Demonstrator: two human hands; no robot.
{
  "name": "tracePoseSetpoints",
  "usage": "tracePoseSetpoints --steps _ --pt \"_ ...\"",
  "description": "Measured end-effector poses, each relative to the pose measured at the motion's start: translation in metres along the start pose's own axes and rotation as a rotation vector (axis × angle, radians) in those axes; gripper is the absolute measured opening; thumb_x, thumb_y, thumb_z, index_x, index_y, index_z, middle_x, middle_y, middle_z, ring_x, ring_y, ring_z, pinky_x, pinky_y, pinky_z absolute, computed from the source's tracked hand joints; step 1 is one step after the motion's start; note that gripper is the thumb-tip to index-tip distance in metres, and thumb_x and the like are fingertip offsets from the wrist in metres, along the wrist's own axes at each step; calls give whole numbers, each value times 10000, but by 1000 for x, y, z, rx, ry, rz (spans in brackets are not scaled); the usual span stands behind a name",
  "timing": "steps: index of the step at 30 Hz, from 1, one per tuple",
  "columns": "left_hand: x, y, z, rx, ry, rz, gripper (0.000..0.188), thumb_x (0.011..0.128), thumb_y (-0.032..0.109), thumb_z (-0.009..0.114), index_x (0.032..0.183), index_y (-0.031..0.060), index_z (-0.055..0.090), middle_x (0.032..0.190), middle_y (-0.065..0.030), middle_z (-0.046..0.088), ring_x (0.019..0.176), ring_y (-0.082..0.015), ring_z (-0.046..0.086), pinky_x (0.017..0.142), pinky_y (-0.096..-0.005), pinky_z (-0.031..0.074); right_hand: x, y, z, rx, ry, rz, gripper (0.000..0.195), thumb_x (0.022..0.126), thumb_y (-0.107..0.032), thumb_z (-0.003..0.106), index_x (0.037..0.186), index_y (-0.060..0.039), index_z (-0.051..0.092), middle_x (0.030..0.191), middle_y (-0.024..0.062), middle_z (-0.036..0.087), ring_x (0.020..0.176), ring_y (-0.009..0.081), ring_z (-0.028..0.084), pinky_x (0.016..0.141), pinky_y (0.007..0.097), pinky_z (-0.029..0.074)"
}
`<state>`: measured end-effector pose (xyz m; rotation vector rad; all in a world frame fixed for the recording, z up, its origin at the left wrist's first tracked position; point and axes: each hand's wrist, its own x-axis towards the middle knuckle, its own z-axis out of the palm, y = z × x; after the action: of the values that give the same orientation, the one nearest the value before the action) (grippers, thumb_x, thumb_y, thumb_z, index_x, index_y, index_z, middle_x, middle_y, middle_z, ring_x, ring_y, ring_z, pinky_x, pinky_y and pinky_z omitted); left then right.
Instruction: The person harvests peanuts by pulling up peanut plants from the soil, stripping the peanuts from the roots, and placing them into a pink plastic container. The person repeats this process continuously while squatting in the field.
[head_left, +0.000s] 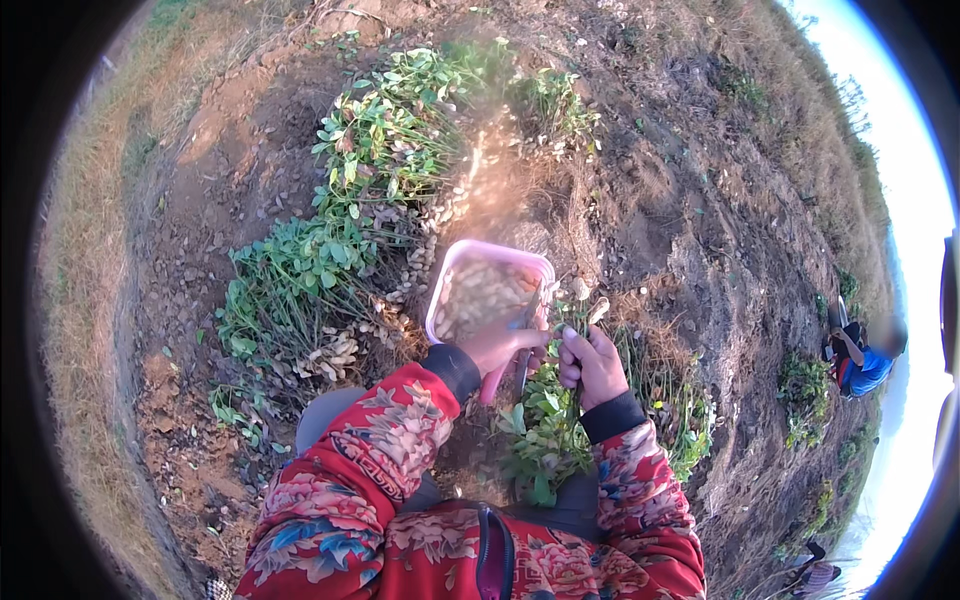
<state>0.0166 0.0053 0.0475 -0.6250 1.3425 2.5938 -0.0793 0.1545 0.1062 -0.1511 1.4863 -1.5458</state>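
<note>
My left hand is at the near right corner of a pink plastic basket. It grips a slim metal tool, possibly scissors, partly hidden by the fingers. Inside the basket lies a heap of peanut pods. Just right of it, my right hand clasps the stems of a peanut plant, whose leaves hang down toward my lap. One pod shows above the right fingers. The two hands are close together, and the spot between their fingertips is hard to make out.
Uprooted peanut plants with pods attached lie left of the basket, and others lie beyond it. More plants rest by my right hand. Bare soil surrounds them. A person in blue is far off at right.
</note>
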Motion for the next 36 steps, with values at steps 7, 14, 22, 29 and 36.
tracePoseSetpoints --steps 7,14,22,29,36 --pt "-14 12 7 -245 -127 -116 328 910 239 599 1184 93 493 910 -69 600 798 -178 598 722 -309 496 3 -2 -7 23 53 -20 132 954 -195 532 941 -65 511 676 -19 445 497 74 376 442 220 315" --pt "-13 12 5 -252 -66 -111 299 913 237 591 1163 105 493 940 -62 588 826 -174 600 734 -317 505 0 -2 -5 39 33 -13 134 957 -187 527 954 -53 517 675 -20 443 499 71 374 442 216 313" --pt "-3 4 -2 -172 -24 -61 239 912 221 588 1112 111 520 905 -44 597 795 -166 621 720 -325 529 0 0 -5 24 15 5 144 951 -192 536 969 -50 521 679 -19 450 497 72 383 439 216 315" --pt "9 -6 -8 -65 50 -46 201 896 214 602 1028 65 565 865 -40 609 732 -148 622 672 -302 540 1 4 -1 -16 30 23 151 937 -200 560 958 -57 515 678 -15 454 492 75 386 436 220 316" --pt "13 -7 -7 68 197 14 195 886 224 632 892 36 580 683 -35 574 535 -132 560 490 -272 458 4 6 0 -34 54 48 144 934 -192 563 949 -68 490 680 -9 460 481 72 386 420 218 311"
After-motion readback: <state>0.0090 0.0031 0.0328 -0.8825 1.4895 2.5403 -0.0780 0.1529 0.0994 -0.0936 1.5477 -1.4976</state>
